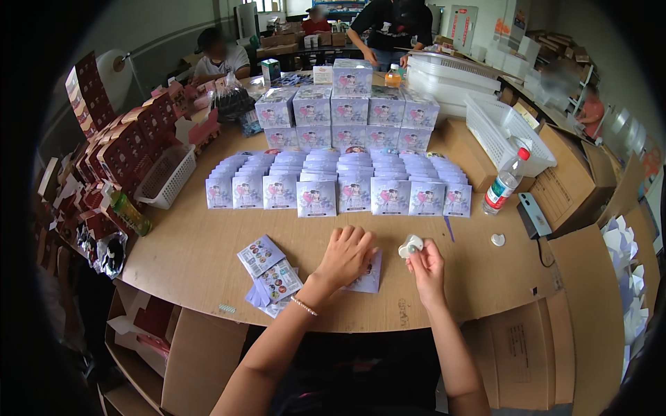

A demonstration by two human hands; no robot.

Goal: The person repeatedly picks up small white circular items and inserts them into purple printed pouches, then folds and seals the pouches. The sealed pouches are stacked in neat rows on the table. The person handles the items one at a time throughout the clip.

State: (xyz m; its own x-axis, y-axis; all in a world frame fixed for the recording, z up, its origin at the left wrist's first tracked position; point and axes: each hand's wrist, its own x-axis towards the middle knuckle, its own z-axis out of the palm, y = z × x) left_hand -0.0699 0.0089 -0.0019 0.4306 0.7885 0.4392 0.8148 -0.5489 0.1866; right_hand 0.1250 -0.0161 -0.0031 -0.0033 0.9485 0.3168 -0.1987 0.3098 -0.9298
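Note:
Palm down on the table, my left hand [345, 257] has its fingers bent over a lilac printed packet [372, 276] and holds it against the tabletop; its thumb is hidden. My right hand [427, 265] is raised just to the right, pinching a small white rounded piece [411, 244] with a greyish spot between thumb and fingers. What that piece is I cannot make out. Left of my left wrist lies a loose pile of similar packets [281, 279], some back side up. Ahead of both hands, rows of lilac packets [318, 199] stand overlapping, with stacked lilac boxes [350, 111] behind them.
On the right are a water bottle [506, 182], a grey device with a cable [533, 214], a small white disc [497, 240] and white baskets [510, 132]. Dark red boxes [125, 156], a white basket [166, 177] and a green bottle [130, 211] stand left. Other people work farther back.

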